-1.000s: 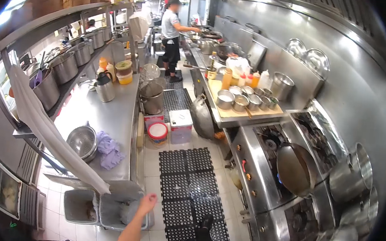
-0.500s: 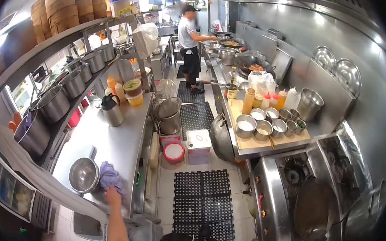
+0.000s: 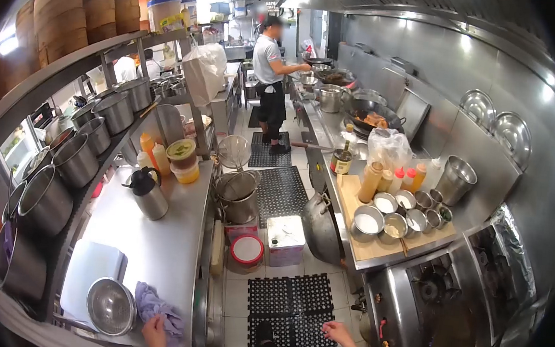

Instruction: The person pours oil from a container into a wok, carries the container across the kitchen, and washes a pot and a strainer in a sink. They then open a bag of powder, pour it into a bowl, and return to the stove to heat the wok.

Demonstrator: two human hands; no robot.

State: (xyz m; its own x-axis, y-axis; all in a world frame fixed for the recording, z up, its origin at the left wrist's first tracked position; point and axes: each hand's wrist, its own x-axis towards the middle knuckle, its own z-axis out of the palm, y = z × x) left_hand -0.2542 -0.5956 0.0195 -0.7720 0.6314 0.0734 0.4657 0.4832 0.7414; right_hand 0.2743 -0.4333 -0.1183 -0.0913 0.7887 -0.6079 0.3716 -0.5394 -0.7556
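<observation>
On the left steel counter, my left hand (image 3: 155,331) rests on a crumpled purple cloth (image 3: 155,306) with its fingers bent onto the fabric. Just left of the cloth, a round metal strainer or bowl (image 3: 111,306) sits at the edge of a white board (image 3: 91,277). My right hand (image 3: 337,332) is raised over the black floor mat (image 3: 290,298), its fingers curled loosely; whether it holds something is too small to tell.
A steel jug (image 3: 149,193) stands farther along the left counter. Bowls and sauce bottles crowd a wooden board (image 3: 353,209) at right, beside stoves (image 3: 403,314). Tubs (image 3: 247,249) sit on the aisle floor. A co-worker (image 3: 269,85) stands at woks farther back.
The view has shifted, bringing the counter's things lower. My right hand has come up into view from the bottom edge. My left hand remains at the cloth.
</observation>
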